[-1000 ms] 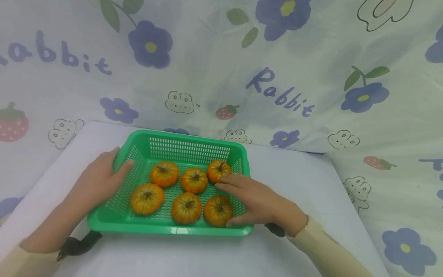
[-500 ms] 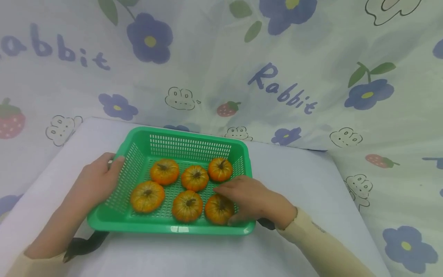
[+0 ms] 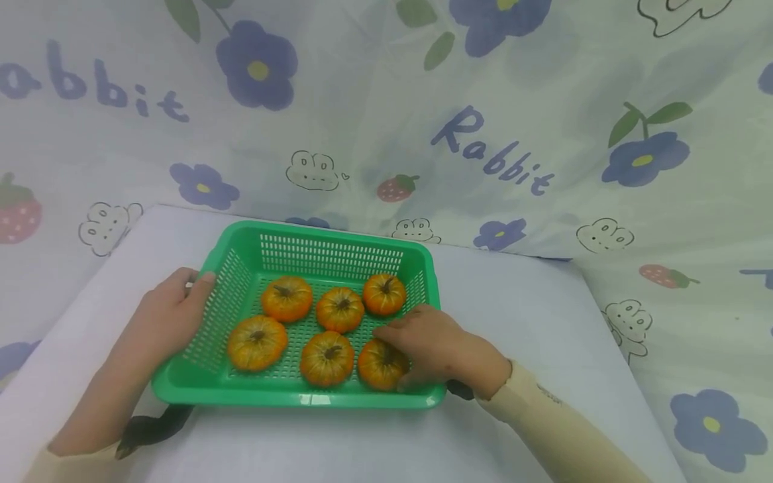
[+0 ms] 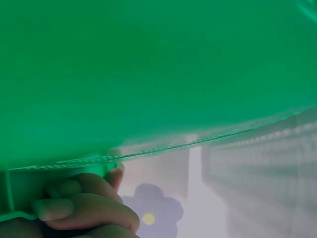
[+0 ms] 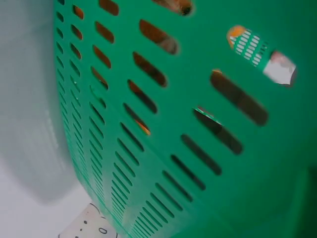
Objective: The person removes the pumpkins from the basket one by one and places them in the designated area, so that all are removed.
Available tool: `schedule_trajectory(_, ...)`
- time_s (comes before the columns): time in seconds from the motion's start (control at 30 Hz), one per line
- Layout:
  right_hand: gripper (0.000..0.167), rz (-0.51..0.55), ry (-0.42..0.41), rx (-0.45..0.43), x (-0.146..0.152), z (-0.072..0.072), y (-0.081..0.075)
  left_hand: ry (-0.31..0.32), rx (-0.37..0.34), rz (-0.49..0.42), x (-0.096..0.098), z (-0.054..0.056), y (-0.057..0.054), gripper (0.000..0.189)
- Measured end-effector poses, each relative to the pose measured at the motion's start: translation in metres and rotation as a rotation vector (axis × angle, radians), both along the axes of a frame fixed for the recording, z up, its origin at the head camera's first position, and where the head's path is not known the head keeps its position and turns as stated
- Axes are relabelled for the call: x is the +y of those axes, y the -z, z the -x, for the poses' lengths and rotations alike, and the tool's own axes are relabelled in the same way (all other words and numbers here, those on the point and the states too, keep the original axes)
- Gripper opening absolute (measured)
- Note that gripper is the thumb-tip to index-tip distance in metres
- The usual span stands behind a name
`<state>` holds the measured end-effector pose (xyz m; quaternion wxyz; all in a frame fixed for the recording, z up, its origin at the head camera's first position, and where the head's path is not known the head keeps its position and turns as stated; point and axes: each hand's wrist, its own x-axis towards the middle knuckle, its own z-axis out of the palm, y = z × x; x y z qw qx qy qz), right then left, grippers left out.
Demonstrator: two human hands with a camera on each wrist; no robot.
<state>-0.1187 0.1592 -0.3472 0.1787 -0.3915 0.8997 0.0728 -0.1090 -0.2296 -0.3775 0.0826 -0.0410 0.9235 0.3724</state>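
A green plastic basket [image 3: 304,399] with slotted walls holds several small orange pumpkins. My left hand [image 3: 172,312] grips its left rim, thumb on top; curled fingers [image 4: 94,203] show beneath the rim in the left wrist view. At the right end, my right hand [image 3: 437,345] reaches over the wall and holds the front right pumpkin [image 3: 380,367], fingers across its top and thumb on its near right side. Behind that hand lies the back right pumpkin [image 3: 384,295]. In the right wrist view the slotted basket wall [image 5: 163,148] mostly hides this hand.
The basket stands on a table with a white cover [image 3: 501,295]. Behind it hangs a pale curtain [image 3: 362,100] printed with flowers, rabbits and strawberries. Other pumpkins, such as a front left pumpkin [image 3: 257,343] and a front middle pumpkin [image 3: 327,359], sit close together inside.
My right hand has come off the back right pumpkin and closed in over the front right one. The left thumb has drawn back from inside the basket onto the rim.
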Motion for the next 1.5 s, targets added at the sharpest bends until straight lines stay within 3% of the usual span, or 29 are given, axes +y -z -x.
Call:
schedule_trajectory(0.23, 0.073, 0.013, -0.014, 0.020, 0.001, 0.000, 0.002, -0.005, 0.016, 0.018, 0.000, 0.000, -0.001, 0.075)
schedule_trajectory(0.87, 0.078, 0.127, -0.028, 0.091, 0.007, -0.003, 0.010, -0.013, 0.002, -0.007, -0.003, 0.000, 0.000, 0.076)
schedule_trajectory(1.5, 0.077, 0.355, 0.025, 0.058, 0.016, -0.005, 0.013, -0.021, 0.004, -0.015, 0.002, -0.002, 0.000, 0.076)
